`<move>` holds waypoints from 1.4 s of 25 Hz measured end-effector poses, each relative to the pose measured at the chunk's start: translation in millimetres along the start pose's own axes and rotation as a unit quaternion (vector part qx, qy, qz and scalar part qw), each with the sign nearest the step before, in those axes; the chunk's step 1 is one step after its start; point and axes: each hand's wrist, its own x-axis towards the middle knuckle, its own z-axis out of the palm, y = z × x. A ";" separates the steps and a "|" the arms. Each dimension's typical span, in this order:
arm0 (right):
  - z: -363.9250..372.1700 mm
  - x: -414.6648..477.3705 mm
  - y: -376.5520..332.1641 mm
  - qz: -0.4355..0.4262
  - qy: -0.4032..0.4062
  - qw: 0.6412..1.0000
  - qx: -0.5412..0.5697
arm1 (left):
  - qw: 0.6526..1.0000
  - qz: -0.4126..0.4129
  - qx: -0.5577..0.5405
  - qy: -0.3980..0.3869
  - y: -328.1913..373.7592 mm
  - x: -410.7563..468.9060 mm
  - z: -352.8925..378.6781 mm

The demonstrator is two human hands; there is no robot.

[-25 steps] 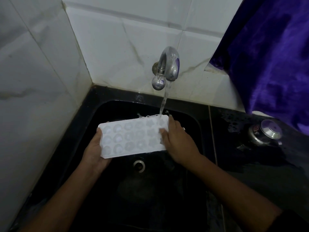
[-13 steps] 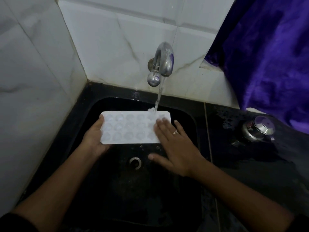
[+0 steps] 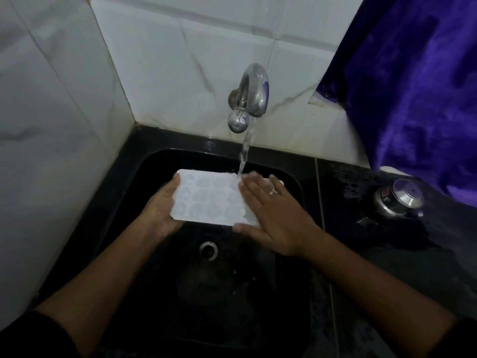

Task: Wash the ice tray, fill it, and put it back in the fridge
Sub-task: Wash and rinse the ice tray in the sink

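Plainly, the washing step was in hand. The ice tray (image 3: 211, 200) was held about level over the black sink (image 3: 139, 177), its far right part under the water stream (image 3: 244, 153) from the tap (image 3: 253, 96). The left hand (image 3: 161, 211) gripped the tray's left end, thumb on the top edge and palm beneath. The right hand (image 3: 277, 218) lay flat on the right end, its fingers (image 3: 254, 189) straight and spread, holding nothing. Which face of the tray was up could not be told. The next move likely called for rubbing that palm across the cells under the flow, then tipping the tray to drain before filling. The left grip would need to be firm, since wet plastic slips.
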 end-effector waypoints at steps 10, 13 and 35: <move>-5.6 -3.3 -7.2 -0.023 -0.016 1.000 0.008 | 0.999 -0.018 -0.020 -0.033 -10.7 7.4 23.3; 2.7 -11.6 -15.1 -0.068 -0.056 0.996 -0.005 | 0.999 -0.032 -0.013 -0.035 -11.5 13.8 19.4; 6.6 6.1 -21.4 -0.075 -0.032 0.997 -0.002 | 0.996 -0.076 -0.013 -0.046 -32.0 2.8 51.2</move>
